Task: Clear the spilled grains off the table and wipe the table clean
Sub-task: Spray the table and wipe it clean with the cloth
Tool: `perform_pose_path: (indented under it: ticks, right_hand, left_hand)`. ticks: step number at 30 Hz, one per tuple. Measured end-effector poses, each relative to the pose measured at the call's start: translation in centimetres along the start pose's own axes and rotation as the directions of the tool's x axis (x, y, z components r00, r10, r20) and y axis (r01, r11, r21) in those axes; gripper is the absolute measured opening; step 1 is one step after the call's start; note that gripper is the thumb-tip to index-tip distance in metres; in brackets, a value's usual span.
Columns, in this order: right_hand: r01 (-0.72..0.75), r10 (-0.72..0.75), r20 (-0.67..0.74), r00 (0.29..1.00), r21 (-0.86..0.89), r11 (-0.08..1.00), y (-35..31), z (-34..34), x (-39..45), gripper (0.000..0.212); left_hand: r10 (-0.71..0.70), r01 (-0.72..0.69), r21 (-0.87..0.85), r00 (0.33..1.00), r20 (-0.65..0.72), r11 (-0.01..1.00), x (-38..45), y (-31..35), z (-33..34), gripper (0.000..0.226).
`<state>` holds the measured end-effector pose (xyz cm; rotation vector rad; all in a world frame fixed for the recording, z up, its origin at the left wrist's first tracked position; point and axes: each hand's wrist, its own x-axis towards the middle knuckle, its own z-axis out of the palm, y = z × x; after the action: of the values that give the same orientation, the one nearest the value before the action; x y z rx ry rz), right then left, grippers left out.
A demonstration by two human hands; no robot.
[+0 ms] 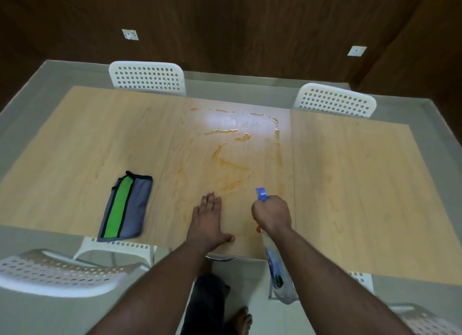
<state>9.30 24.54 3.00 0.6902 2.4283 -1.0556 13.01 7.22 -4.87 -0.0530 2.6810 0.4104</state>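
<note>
Two white perforated chairs (147, 78) stand beyond the wooden table (350, 184); a folded grey-green cloth (126, 207) lies left. Left hand (208, 221) rests flat, fingers straight. Right hand (272, 213) grips the spray bottle (278, 272), nozzle aimed away at orange smears (232, 164), body slanting back past the near edge.

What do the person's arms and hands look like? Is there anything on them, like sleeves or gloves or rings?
Both arms are bare all the way up to the edge of the picture, so no sleeves show. The left hand and the right hand wear no gloves. No watch, bracelet or ring shows on either one. The left hand's fingernails look pale at the tips.
</note>
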Motion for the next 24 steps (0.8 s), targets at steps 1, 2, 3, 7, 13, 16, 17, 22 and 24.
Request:
perform_pose_path:
  ticks: [1,2,3,7,13,16,17,22,24]
  right_hand:
    - [-0.037,0.038,-0.042,0.998,0.040,0.999,0.5,-0.9,0.1,0.018]
    - [-0.062,0.067,-0.074,0.995,0.071,0.996,0.9,-1.5,0.2,0.018]
    - [-0.080,0.088,-0.093,0.992,0.086,0.993,1.3,-1.9,0.3,0.019]
    - [-0.081,0.093,-0.120,0.988,0.103,0.991,3.3,-3.0,0.2,0.021]
    - [-0.210,0.214,-0.036,0.976,0.089,0.974,5.9,-3.6,-1.4,0.017]
    - [-0.227,0.227,-0.005,0.974,0.030,0.973,8.0,-3.5,-2.7,0.019]
    - [-0.230,0.229,0.013,0.973,0.017,0.973,8.6,-3.6,-3.2,0.019]
    - [-0.249,0.249,0.048,0.967,-0.005,0.969,11.6,-3.3,-4.8,0.020]
    - [-0.240,0.240,0.044,0.970,-0.002,0.971,12.5,-3.0,-5.0,0.022]
  left_hand:
    - [0.016,-0.016,0.009,1.000,0.007,1.000,0.1,0.7,0.1,0.134]
    - [0.028,-0.028,0.021,1.000,0.011,0.999,0.2,1.3,0.2,0.133]
    - [0.038,-0.039,0.029,0.999,0.014,0.999,0.3,1.8,0.3,0.132]
    - [0.104,-0.106,0.073,0.994,0.039,0.992,0.7,3.8,0.9,0.131]
    - [0.161,-0.168,0.106,0.985,0.066,0.980,0.7,5.5,1.6,0.130]
    - [0.173,-0.181,0.122,0.982,0.077,0.976,0.2,6.1,2.1,0.128]
    - [0.177,-0.185,0.123,0.981,0.076,0.975,0.1,6.3,2.2,0.127]
    - [0.208,-0.215,0.108,0.975,0.075,0.971,-0.5,7.3,2.9,0.125]
    - [0.214,-0.221,0.097,0.974,0.075,0.970,-0.9,7.8,3.3,0.123]
